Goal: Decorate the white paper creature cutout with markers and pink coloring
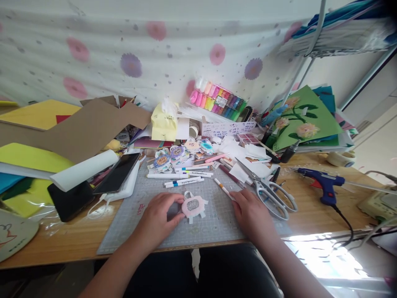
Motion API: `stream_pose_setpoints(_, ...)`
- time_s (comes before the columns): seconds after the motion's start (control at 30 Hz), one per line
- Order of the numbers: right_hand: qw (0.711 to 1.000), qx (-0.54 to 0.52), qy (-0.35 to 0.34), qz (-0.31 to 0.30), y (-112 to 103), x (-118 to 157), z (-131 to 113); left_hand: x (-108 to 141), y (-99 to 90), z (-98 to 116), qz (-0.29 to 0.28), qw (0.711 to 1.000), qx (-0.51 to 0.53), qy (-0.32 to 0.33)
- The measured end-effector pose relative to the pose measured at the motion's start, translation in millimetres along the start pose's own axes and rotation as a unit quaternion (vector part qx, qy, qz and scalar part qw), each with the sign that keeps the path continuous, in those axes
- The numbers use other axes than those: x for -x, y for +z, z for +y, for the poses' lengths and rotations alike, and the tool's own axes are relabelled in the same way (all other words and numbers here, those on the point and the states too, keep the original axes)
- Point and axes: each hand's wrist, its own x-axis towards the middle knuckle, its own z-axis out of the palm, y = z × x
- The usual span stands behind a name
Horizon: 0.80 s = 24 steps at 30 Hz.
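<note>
A small pink paper cutout with white tabs and grey writing (pixel 193 206) lies on the grey cutting mat (pixel 124 225). My left hand (pixel 163 213) pinches its left edge between thumb and fingers. To the right, my right hand (pixel 252 209) rests on the mat, its fingertips on the end of a white and orange marker (pixel 222 187). Beyond the cutout are several white markers (pixel 183 182). Decorated paper cutouts (pixel 177 152) are heaped behind them. Large grey-handled scissors (pixel 263 188) lie just beyond my right hand.
A blue glue gun (pixel 325 182) with its cord lies at the right. Phones (pixel 118 173), a white power bank (pixel 126 186) and coloured sheets (pixel 31 157) crowd the left. Clay packs (pixel 218 101), a yellow bag (pixel 164 122) and paper scraps stand at the back.
</note>
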Motion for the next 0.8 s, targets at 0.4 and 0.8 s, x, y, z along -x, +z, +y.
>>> stream_pose_setpoints(0.4,0.999,-0.046,-0.021,0.012,5.8,3.8,4.1,1.6,-3.5,7.9,-0.109,0.991,-0.036,0.068)
stream_pose_setpoints(0.8,0.997,-0.067,-0.020,-0.021,1.2,-2.0,9.9,1.5,-3.1,-6.2,0.010,0.997,0.031,0.077)
